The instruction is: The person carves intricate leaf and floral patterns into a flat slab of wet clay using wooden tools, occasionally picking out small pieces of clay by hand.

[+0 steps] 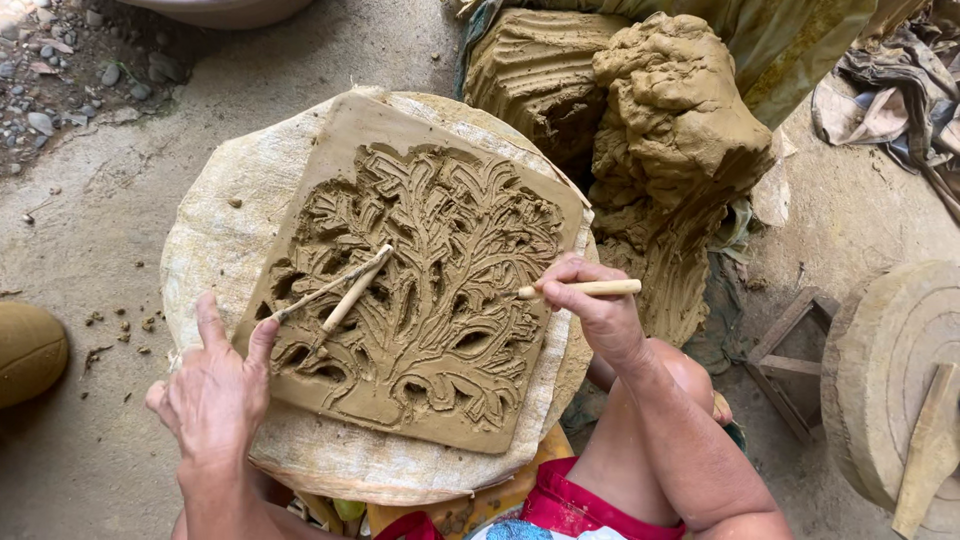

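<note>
Looking down from the head camera, there's a square clay slab point(420, 290) with a branching tree carved in relief, sitting tilted on a round board covered in pale cloth point(215, 250). The whole thing rests over the person's lap, above red shorts.

The right hand point(590, 305) is closed around a light wooden stick tool point(585, 289), pinched between thumb and fingers, with the hand resting at the slab's right edge. The working tip is tucked behind the fingers, so I honestly can't tell whether it's touching the clay.

The left hand point(215, 390) is mostly open, fingers spread, thumb and forefinger pressing on the slab's lower-left edge. It isn't gripping anything.

Two more tools lie loose on the carving just beside the left hand: a wooden-handled tool point(352, 292) and a thin stick point(325, 288) crossing it, both angled across the left half of the tree.

Behind the board, upper right, sits a big lumpy mound of raw clay point(670, 120), part of it scored with ridges. Far right there's a round stone wheel point(890, 370) with a flat wooden paddle point(930, 450) leaning on it. The ground is bare dirt with gravel point(60, 60) in the top left corner.
</note>
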